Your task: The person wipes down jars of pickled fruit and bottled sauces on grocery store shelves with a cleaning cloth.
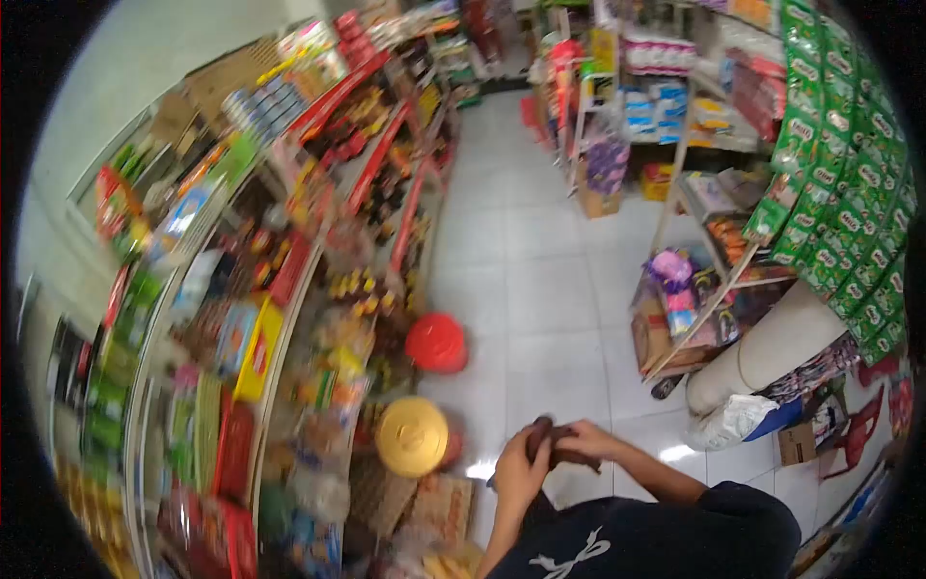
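In front of my dark shirt, my left hand (521, 465) is closed around a dark brown, soft-looking item (576, 457). My right hand (588, 440) grips the same item from the other side, with its fingers bent over the top. Part of the brown item pokes up between the two hands and part hangs below the right one. Blur and the fingers hide its exact kind. Both hands are held close together above the white tiled floor (550, 289).
Packed shelves (289, 386) line the left side. A red lidded bucket (436, 343) and a gold-lidded container (413, 437) stand at their foot. Green sachet strips (839, 164) hang at right, above a pale roll (772, 347) and a cardboard box (797, 444).
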### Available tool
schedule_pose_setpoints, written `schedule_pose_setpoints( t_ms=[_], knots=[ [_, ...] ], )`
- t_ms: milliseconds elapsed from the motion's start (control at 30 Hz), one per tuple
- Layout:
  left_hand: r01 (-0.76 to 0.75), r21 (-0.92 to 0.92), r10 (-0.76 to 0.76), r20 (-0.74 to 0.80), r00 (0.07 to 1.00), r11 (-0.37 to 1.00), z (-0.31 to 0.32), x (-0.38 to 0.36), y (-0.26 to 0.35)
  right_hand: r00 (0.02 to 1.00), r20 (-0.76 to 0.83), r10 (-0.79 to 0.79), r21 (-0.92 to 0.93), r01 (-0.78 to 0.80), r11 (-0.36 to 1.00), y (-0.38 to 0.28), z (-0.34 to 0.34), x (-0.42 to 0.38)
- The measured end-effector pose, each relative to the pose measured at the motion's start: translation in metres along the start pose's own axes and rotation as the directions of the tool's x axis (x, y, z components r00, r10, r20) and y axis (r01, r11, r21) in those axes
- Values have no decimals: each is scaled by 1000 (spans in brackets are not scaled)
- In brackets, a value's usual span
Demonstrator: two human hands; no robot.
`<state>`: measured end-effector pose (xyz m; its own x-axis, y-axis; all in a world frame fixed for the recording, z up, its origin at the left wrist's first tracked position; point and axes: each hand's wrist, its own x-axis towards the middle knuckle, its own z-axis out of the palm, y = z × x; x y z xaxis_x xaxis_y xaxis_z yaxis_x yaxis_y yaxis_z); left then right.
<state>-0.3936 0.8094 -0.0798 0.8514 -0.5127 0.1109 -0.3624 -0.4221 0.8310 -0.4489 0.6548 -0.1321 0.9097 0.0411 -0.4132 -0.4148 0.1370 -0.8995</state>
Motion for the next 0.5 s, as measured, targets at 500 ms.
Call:
schedule_pose_setpoints(
  t_ms=[500],
  knots=[
    [-19,246,-147,638,756,969,45,410,-159,945,-304,-119,-404,-15,915,-119,-160,275]
  ],
)
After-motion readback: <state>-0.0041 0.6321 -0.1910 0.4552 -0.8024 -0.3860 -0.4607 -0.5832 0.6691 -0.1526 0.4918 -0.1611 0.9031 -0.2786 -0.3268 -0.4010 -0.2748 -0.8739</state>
